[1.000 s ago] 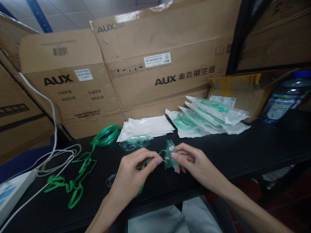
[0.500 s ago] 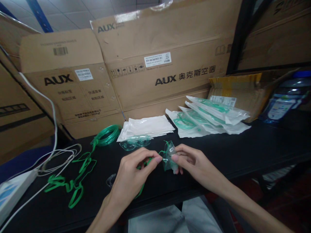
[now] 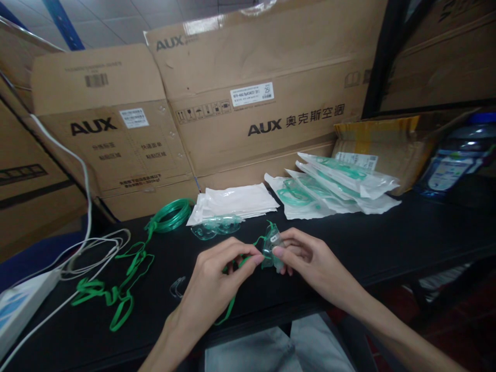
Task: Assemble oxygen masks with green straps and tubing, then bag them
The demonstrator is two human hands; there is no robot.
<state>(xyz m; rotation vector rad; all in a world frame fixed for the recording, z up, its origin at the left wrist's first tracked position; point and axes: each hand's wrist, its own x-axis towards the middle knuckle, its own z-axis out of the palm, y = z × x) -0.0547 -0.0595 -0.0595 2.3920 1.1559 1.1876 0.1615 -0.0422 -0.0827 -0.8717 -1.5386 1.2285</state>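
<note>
Green elastic strap [image 3: 232, 302] pinched in my left hand [image 3: 211, 287], right hand [image 3: 306, 261] fingers gripped the clear plastic mask [image 3: 271, 248] mid-frame; strap seemingly not yet attached.

The scene is lit dimly and evenly, apparently from overhead, and no hard shadows are cast. The black table [image 3: 406, 232] is rendered as a dark mass in which little surface detail can be made out. Soft glare is seen on the plastic packets [image 3: 349, 183] and on the water bottle [image 3: 461, 155]. Strong wide-angle distortion is noted: the cardboard boxes [image 3: 256, 88] are bowed toward the edges. The corners are softened, and the lower right is left murky.
</note>
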